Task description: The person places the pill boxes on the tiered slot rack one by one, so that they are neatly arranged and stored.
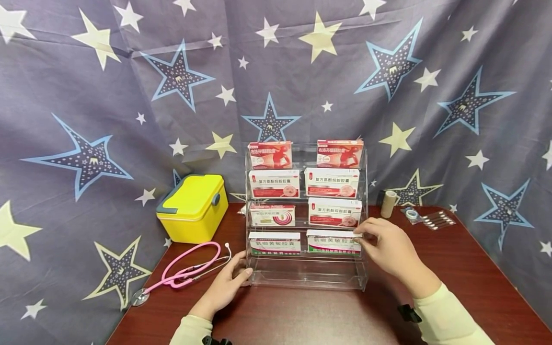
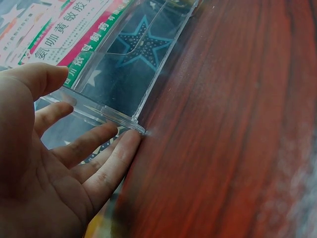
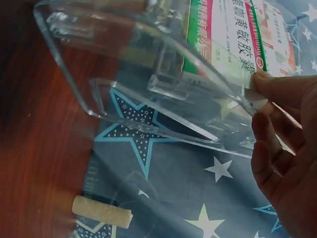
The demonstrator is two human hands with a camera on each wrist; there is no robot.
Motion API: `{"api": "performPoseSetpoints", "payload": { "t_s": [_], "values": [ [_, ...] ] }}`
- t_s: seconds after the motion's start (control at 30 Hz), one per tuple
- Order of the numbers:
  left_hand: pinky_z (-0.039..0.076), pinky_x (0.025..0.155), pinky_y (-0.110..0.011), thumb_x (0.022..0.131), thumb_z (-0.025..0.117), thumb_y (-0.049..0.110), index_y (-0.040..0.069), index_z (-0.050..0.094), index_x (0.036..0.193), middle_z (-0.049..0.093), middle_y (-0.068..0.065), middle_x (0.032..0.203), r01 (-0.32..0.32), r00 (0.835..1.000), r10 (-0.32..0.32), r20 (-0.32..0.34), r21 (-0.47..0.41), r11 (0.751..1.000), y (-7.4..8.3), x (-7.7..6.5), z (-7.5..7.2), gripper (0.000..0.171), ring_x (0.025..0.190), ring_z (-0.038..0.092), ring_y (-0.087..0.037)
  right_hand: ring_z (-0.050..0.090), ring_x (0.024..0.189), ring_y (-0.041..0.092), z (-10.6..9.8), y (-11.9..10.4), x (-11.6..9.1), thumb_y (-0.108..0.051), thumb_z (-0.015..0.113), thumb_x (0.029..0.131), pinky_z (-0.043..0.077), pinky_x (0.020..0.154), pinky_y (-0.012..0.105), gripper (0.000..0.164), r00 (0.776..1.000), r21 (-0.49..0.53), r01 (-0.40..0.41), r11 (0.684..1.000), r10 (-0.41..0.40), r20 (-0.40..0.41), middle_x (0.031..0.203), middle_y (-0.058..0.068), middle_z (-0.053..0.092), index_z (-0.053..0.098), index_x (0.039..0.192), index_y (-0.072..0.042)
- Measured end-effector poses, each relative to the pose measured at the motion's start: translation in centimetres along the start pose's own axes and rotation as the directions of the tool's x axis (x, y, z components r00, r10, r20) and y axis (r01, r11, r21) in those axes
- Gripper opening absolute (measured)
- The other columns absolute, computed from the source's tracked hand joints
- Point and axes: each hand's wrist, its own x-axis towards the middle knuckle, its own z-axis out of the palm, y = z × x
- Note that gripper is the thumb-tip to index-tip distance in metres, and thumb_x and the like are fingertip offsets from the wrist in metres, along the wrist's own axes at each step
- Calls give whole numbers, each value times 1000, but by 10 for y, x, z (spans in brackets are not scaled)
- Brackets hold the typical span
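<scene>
A clear acrylic display rack (image 1: 306,278) stands on the table, its tiers holding several medicine boxes. My left hand (image 1: 226,285) touches the rack's lower left side; in the left wrist view its fingers (image 2: 111,171) stretch along the side edge, with the thumb by the front. My right hand (image 1: 390,247) pinches the rack's right side edge, its thumb beside the end of a white-and-green medicine box (image 1: 334,243). The matching white-and-green box (image 1: 274,243) sits on the left of that tier. Red boxes (image 1: 270,155) fill the top tier, with white-and-red boxes (image 1: 332,183) between.
A yellow lidded case (image 1: 194,211) and a pink stethoscope (image 1: 189,273) lie left of the rack. To the right are a tan bandage roll (image 1: 389,204), a white tape roll (image 1: 411,214) and a pack of swabs (image 1: 437,219). A star-patterned curtain (image 1: 293,72) hangs behind the table.
</scene>
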Motion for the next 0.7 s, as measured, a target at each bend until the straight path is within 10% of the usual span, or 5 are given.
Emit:
{"api": "performPoseSetpoints", "payload": {
  "t_s": [0.7],
  "values": [
    [61,89,-39,108,60,16,10,43,154,55,-29,133,14,1000,-14,-18,10,1000,3,-1,2,49,113,64,-38,51,71,3,2,-3,-4,-8,88,78,48,59,31,20,997,-113,79,990,-76,24,91,-11,67,76,90,-17]
  ]
}}
